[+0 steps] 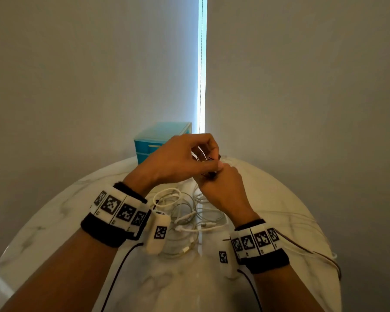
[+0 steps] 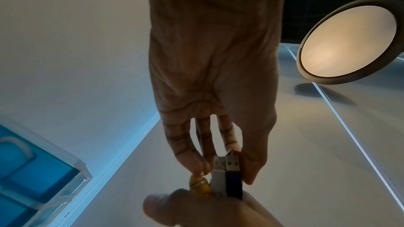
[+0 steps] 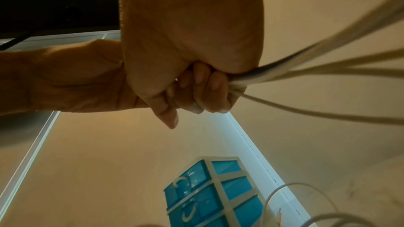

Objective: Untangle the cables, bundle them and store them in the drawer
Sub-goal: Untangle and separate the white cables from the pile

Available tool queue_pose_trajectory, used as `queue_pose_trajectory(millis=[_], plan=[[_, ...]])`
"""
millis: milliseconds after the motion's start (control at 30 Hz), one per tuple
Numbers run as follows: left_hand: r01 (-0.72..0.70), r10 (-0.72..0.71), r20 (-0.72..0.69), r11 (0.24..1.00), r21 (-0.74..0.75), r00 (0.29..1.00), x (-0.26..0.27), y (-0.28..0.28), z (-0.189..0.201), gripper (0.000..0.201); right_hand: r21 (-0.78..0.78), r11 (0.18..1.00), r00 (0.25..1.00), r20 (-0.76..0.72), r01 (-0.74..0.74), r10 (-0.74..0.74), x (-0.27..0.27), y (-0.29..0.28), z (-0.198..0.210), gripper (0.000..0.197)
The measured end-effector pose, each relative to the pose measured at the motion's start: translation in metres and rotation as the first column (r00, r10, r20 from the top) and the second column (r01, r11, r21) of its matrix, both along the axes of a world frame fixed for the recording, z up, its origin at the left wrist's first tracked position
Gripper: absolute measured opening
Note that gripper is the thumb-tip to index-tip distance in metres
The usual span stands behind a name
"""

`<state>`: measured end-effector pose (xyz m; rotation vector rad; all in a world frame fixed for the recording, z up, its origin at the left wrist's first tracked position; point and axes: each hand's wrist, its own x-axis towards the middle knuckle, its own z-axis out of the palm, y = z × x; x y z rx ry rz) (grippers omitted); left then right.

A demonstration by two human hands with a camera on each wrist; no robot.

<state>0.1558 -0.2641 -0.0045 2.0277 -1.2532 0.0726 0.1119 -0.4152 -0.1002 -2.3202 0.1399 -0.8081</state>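
The blue drawer unit (image 1: 154,140) stands at the far left edge of the tabletop (image 1: 268,199). The left hand (image 1: 178,161) pinches two USB plugs (image 2: 227,163) between thumb and fingers. The right hand (image 1: 221,188) is clenched around a bundle of white cables (image 3: 306,68). More loose cables (image 1: 189,212) lie on the tabletop below both hands.
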Motion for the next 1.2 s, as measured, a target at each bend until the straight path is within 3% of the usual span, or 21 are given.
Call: queue_pose_trajectory(millis=[133, 233, 300, 367, 400, 433, 500, 567, 633, 700, 767, 833, 900, 1000, 1100, 1200], plan=[[0.024, -0.026, -0.052, 0.999, -0.038, 0.998, 0.004, -0.002, -0.003, 0.016, 0.074, 0.997, 0.999, 0.034, -0.01, 0.008, 0.002, 0.001, -0.001, 0.026], [0.042, -0.062, -0.153, 0.991, -0.13, 0.986, 0.007, 0.002, -0.012, 0.023, 0.129, 0.992, 1.0, 0.012, -0.004, 0.003, 0.005, -0.002, -0.001, 0.033], [-0.011, -0.011, -0.151, 0.99, -0.143, 0.988, 0.009, 0.012, -0.02, 0.024, 0.189, 0.982, 1.0, -0.01, 0.003, -0.001, 0.004, -0.006, -0.001, 0.039], [-0.089, 0.087, -0.134, 0.996, -0.007, 0.987, 0.016, 0.024, -0.028, 0.026, 0.225, 0.974, 0.999, -0.038, 0.021, -0.012, 0.001, -0.01, -0.001, 0.045], [-0.103, 0.122, -0.132, 0.985, 0.14, 0.984, 0.019, 0.029, -0.033, 0.031, 0.24, 0.971, 0.999, -0.044, 0.019, -0.009, 0.001, -0.014, -0.002, 0.047], [-0.095, 0.141, -0.125, 0.944, 0.315, 0.982, 0.022, 0.033, -0.04, 0.04, 0.251, 0.968, 0.999, -0.048, 0.012, 0.0, 0.002, -0.017, -0.003, 0.05], [-0.061, 0.146, -0.089, 0.785, 0.616, 0.985, 0.026, 0.034, -0.059, 0.055, 0.27, 0.963, 0.998, -0.062, 0.003, 0.014, 0.004, -0.018, -0.004, 0.052], [-0.059, 0.128, -0.04, 0.688, 0.723, 0.991, 0.03, 0.031, -0.079, 0.056, 0.256, 0.967, 0.996, -0.083, -0.008, 0.03, 0.007, -0.018, -0.006, 0.055], [-0.102, 0.116, 0.026, 0.72, 0.687, 0.993, 0.039, 0.031, -0.089, 0.045, 0.197, 0.978, 0.988, -0.123, -0.066, 0.091, 0.006, -0.019, -0.008, 0.059], [-0.157, 0.151, 0.058, 0.812, 0.563, 0.987, 0.051, 0.035, -0.088, 0.032, 0.094, 0.977, 0.937, -0.279, -0.192, 0.211, 0.004, -0.021, -0.01, 0.055], [-0.205, 0.208, 0.036, 0.891, 0.405, 0.977, 0.062, 0.041, -0.083, 0.026, 0.006, 0.95, 0.801, -0.537, -0.312, 0.266, 0.003, -0.018, -0.016, 0.046], [-0.229, 0.236, 0.019, 0.919, 0.321, 0.972, 0.069, 0.045, -0.081, 0.027, -0.042, 0.929, 0.663, -0.712, -0.368, 0.231, 0.004, -0.013, -0.022, 0.055], [-0.255, 0.264, 0.009, 0.922, 0.293, 0.965, 0.074, 0.048, -0.083, 0.028, 0.0, 0.915, 0.615, -0.741, -0.402, 0.27, 0.006, -0.011, -0.025, 0.05], [-0.309, 0.324, -0.034, 0.926, 0.217, 0.946, 0.08, 0.055, -0.085, 0.028, 0.02, 0.913, 0.636, -0.711, -0.407, 0.3, 0.001, -0.014, -0.018, 0.035], [-0.358, 0.362, -0.177, 0.932, 0.054, 0.915, 0.084, 0.064, -0.086, 0.029, 0.074, 0.862, 0.566, -0.726, -0.501, 0.391, -0.006, -0.013, -0.012, 0.029], [-0.396, 0.353, -0.312, 0.914, -0.087, 0.882, 0.086, 0.069, -0.081, 0.028, 0.093, 0.859, 0.608, -0.668, -0.503, 0.429, -0.011, -0.013, -0.005, 0.021]])
